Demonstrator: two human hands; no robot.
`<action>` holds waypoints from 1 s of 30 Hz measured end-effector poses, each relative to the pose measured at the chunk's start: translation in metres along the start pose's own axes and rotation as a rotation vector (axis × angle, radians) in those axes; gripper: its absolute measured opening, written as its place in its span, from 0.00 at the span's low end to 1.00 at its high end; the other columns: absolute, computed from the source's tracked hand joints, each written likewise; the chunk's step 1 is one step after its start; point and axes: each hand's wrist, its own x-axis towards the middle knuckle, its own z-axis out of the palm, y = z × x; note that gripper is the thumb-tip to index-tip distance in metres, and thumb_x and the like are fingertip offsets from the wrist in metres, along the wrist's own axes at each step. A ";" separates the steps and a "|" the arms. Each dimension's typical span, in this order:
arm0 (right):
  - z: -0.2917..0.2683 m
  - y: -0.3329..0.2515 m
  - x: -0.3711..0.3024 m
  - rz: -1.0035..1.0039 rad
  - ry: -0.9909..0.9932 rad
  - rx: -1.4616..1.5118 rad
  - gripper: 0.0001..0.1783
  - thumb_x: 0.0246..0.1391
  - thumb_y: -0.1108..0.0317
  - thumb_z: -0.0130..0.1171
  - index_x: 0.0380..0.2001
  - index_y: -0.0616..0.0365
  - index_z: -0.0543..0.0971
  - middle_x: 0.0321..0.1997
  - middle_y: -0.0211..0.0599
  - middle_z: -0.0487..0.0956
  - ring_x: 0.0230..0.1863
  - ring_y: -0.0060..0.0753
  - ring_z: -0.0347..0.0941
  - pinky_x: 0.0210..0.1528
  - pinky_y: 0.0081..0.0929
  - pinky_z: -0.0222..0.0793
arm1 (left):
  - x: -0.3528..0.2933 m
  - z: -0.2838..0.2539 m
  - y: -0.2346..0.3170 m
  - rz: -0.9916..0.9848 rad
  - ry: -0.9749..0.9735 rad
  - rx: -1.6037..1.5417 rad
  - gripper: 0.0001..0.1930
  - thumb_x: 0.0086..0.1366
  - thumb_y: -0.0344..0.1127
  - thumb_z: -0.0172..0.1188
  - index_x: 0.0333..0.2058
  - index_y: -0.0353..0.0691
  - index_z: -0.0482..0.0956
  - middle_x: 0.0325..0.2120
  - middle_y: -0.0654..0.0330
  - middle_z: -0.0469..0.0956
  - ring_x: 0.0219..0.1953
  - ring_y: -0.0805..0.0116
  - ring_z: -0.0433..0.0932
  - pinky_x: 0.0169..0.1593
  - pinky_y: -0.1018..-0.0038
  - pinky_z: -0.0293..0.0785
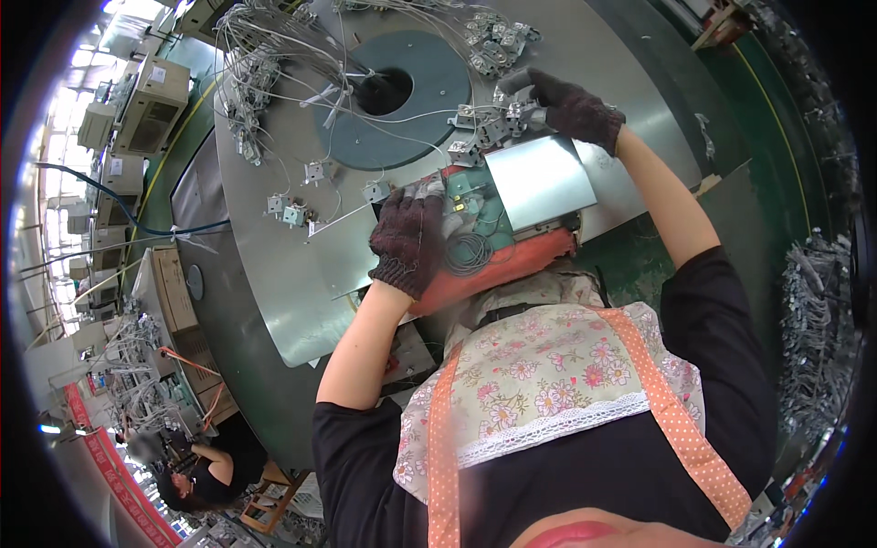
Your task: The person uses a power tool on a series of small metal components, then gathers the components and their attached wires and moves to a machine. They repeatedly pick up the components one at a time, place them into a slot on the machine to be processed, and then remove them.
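Note:
Both my hands wear dark maroon knit gloves with grey fingertips. My left hand (pixel 408 236) is at the left side of a small green work area (pixel 491 215), its fingers bent together at the edge; what they hold, if anything, is hidden. Beside it lies a coil of thin grey wire (pixel 469 253). My right hand (pixel 577 111) reaches over a pile of small metal box-shaped parts (pixel 493 123). Its thumb and fingers are apart, close to the parts, with no part plainly gripped. A shiny flat metal plate (pixel 541 183) lies between my hands, below that pile.
A grey-blue disc (pixel 402 137) with a dark central hole sits on the metal table (pixel 585 36). Wired metal parts (pixel 251 100) lie around it. Red padding (pixel 507 274) lines the near edge. Another person (pixel 206 470) sits at lower left; bundled parts (pixel 818 310) stand at right.

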 end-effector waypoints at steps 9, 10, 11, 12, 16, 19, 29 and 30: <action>-0.001 0.089 0.023 -0.293 0.674 -0.951 0.35 0.55 0.65 0.62 0.66 0.50 0.65 0.52 0.53 0.79 0.53 0.61 0.76 0.57 0.51 0.72 | -0.001 -0.001 0.003 -0.035 -0.012 0.030 0.29 0.62 0.48 0.65 0.56 0.35 0.76 0.51 0.46 0.81 0.58 0.48 0.78 0.68 0.54 0.66; 0.002 0.086 0.026 -0.298 0.676 -0.946 0.35 0.55 0.65 0.62 0.66 0.50 0.65 0.52 0.53 0.79 0.53 0.61 0.76 0.57 0.51 0.72 | -0.002 -0.001 0.003 -0.038 -0.011 0.036 0.29 0.62 0.48 0.65 0.56 0.35 0.76 0.51 0.46 0.81 0.58 0.48 0.78 0.68 0.54 0.66; 0.007 0.083 0.030 -0.172 0.597 -0.776 0.33 0.56 0.65 0.60 0.64 0.52 0.65 0.50 0.55 0.80 0.52 0.63 0.76 0.56 0.51 0.72 | -0.003 -0.001 0.003 -0.042 -0.020 0.029 0.29 0.62 0.48 0.65 0.56 0.35 0.76 0.51 0.46 0.81 0.58 0.48 0.78 0.67 0.54 0.66; 0.010 0.081 0.033 -0.049 0.513 -0.605 0.30 0.56 0.64 0.59 0.62 0.53 0.66 0.48 0.56 0.80 0.50 0.65 0.76 0.54 0.51 0.73 | -0.005 -0.001 0.002 -0.046 -0.029 0.021 0.29 0.62 0.48 0.65 0.56 0.35 0.76 0.52 0.46 0.81 0.58 0.47 0.78 0.67 0.54 0.66; 0.022 0.134 0.044 -0.187 0.543 -0.321 0.26 0.65 0.58 0.58 0.62 0.55 0.69 0.51 0.45 0.83 0.51 0.42 0.82 0.54 0.34 0.76 | -0.002 -0.001 0.004 -0.031 -0.001 0.015 0.29 0.62 0.47 0.66 0.56 0.34 0.76 0.52 0.46 0.81 0.58 0.47 0.77 0.68 0.54 0.66; 0.025 0.144 0.042 -0.156 0.318 -0.254 0.27 0.66 0.60 0.57 0.63 0.59 0.67 0.54 0.47 0.81 0.49 0.35 0.81 0.54 0.31 0.76 | 0.000 -0.003 0.006 -0.019 0.001 0.002 0.29 0.62 0.48 0.66 0.56 0.34 0.76 0.52 0.46 0.81 0.58 0.47 0.77 0.67 0.54 0.66; 0.028 0.079 0.029 0.073 0.203 -0.423 0.34 0.44 0.56 0.70 0.53 0.58 0.70 0.45 0.63 0.80 0.49 0.68 0.77 0.50 0.53 0.71 | -0.001 -0.004 0.000 0.004 -0.009 -0.004 0.29 0.61 0.46 0.67 0.57 0.35 0.76 0.52 0.45 0.80 0.57 0.44 0.77 0.65 0.52 0.69; 0.029 0.083 0.026 0.063 0.256 -0.432 0.32 0.44 0.59 0.68 0.52 0.58 0.70 0.43 0.62 0.80 0.46 0.66 0.77 0.50 0.51 0.72 | 0.001 -0.005 0.002 0.011 0.007 -0.014 0.29 0.61 0.46 0.67 0.57 0.36 0.76 0.52 0.45 0.80 0.56 0.44 0.78 0.64 0.52 0.69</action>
